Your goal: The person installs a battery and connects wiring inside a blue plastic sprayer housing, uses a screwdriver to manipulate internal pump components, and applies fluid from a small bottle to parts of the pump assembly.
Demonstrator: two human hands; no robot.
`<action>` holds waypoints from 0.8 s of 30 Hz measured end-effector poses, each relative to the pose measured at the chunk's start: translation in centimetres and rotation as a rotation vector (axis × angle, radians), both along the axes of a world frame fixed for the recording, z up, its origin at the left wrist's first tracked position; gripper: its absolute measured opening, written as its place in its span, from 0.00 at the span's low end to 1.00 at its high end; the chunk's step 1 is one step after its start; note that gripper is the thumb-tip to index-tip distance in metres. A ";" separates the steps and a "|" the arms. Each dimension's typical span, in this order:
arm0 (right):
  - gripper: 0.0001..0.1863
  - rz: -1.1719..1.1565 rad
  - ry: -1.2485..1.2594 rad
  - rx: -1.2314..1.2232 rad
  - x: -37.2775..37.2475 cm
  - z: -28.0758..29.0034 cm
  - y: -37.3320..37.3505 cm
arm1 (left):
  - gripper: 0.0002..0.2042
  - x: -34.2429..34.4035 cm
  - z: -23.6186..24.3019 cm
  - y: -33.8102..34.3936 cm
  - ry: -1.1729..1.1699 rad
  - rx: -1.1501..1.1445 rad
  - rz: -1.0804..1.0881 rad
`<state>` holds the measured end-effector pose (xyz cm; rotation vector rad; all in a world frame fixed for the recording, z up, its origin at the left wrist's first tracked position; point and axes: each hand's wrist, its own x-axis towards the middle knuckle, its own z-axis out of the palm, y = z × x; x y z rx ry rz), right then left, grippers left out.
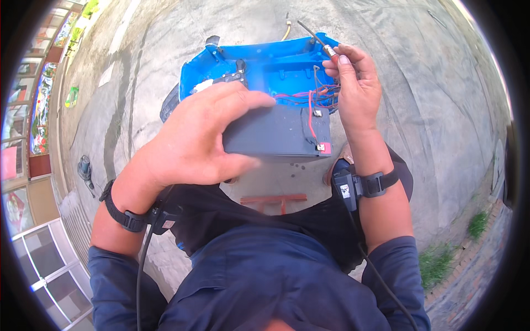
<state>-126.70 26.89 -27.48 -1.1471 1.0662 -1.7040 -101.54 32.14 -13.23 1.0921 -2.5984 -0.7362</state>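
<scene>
My right hand (358,85) grips a screwdriver (331,52) by its red handle, its metal shaft pointing up to the left above a blue plastic housing (255,51). My left hand (193,129), blurred at the fingers, is spread around the left part of a dark grey battery (276,132), thumb and forefinger apart near its long edges; contact is unclear. The battery has two terminals, with a red wire (310,124) running down to the lower right one. Pink and dark wires (323,94) lie tangled in the housing's right side, and a black fitting (239,69) sits at its left.
A dark green power tool (85,171) lies on the concrete ground (430,127) at left. My legs and feet are beneath the housing and battery, with a rusty metal piece (273,198) between them. Windowed wall panels (47,254) line the left, grass (441,265) the lower right.
</scene>
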 end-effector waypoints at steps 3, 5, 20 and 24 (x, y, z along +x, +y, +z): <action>0.10 -0.030 0.005 0.036 -0.2 -0.1 -0.2 | 0.35 0.9 0.2 -1.7 0.101 -0.014 0.080; 0.11 -0.059 -0.045 0.022 -0.2 -0.2 -0.3 | 0.35 0.6 1.1 -2.5 0.106 0.030 0.114; 0.16 -0.159 -0.009 0.084 0.0 0.9 0.5 | 0.32 -2.3 -4.6 -8.8 0.119 -0.192 0.229; 0.16 -0.134 -0.070 0.071 -0.3 0.4 0.3 | 0.32 -3.3 -6.0 -9.2 0.071 -0.244 0.202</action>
